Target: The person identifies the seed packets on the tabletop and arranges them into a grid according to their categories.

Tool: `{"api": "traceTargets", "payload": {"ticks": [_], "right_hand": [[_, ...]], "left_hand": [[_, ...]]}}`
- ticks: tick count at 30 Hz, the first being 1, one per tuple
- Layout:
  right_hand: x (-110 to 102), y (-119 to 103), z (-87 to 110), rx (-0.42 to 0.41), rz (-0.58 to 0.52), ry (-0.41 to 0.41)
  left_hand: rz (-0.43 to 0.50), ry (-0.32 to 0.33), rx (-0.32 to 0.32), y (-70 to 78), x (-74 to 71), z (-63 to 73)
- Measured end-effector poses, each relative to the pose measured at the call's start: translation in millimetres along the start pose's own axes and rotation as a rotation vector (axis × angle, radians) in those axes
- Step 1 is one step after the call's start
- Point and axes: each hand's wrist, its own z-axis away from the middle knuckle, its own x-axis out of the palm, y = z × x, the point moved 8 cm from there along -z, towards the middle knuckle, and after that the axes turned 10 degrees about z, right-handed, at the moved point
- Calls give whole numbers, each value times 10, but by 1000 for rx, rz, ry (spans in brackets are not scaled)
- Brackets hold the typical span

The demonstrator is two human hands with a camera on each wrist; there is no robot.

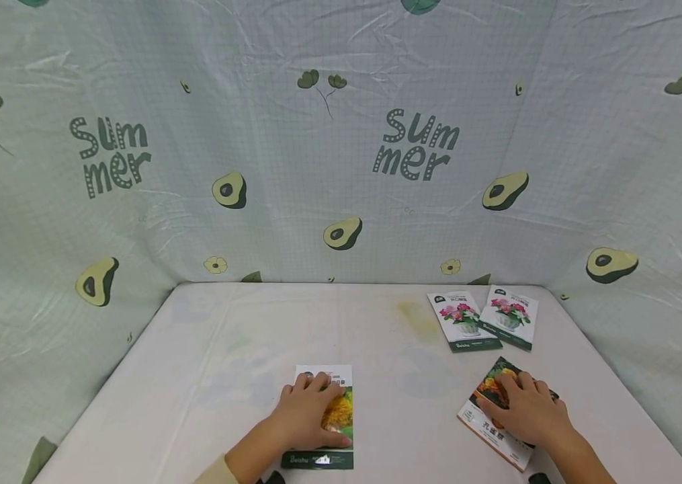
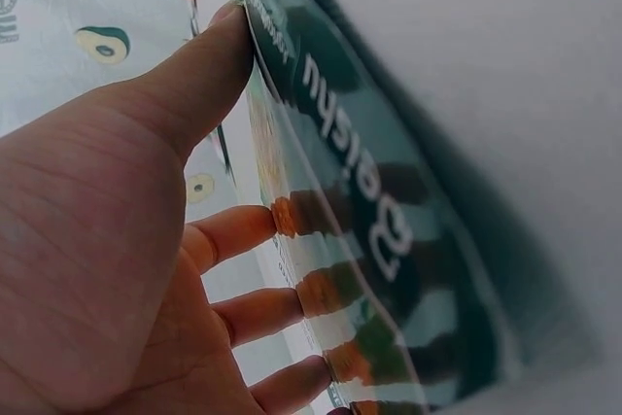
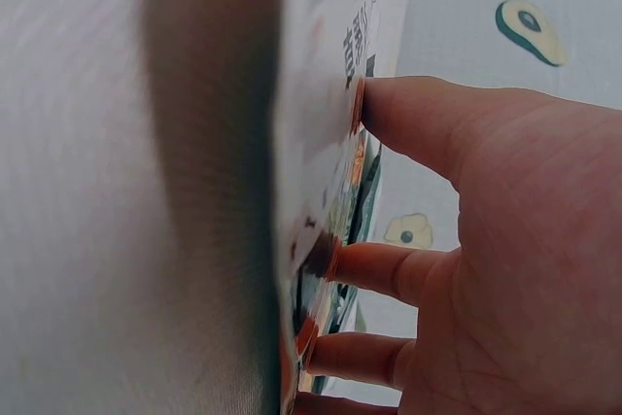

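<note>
My left hand point(image 1: 306, 417) rests on a flower seed packet point(image 1: 318, 460) with a yellow bloom and a dark green "Beishu" band, lying at the front middle of the table. In the left wrist view its thumb and spread fingertips touch the printed face of the packet point(image 2: 364, 172). Toward the right side, my right hand point(image 1: 528, 411) lies over a second seed packet point(image 1: 488, 431), orange-flowered with a white lower part and set at a slant. Seen from the right wrist, the thumb and fingertips press on the face of that packet point(image 3: 326, 65). Both hands cover part of the pictures.
Two pink-flowered seed packets, one on the left point(image 1: 461, 323) and one on the right point(image 1: 510, 316), lie with overlapping edges at the back right. They rest on a white-covered table point(image 1: 195, 363). A pale curtain point(image 1: 286, 148) with avocado prints stands behind and at both sides.
</note>
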Motion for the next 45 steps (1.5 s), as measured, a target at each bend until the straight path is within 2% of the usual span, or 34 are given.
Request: {"api": "traceTargets", "payload": {"ticks": [11,22,45], "right_hand": [[5,-8,-3,-7,-1,6],[6,-11,3,-9,2,0],[-2,-23,6,4,-6,-7]], "left_hand": [[5,2,0,-78,4,19],[11,6,-10,-74,-41,70],[-8,17,2,-167,-61,112]]}}
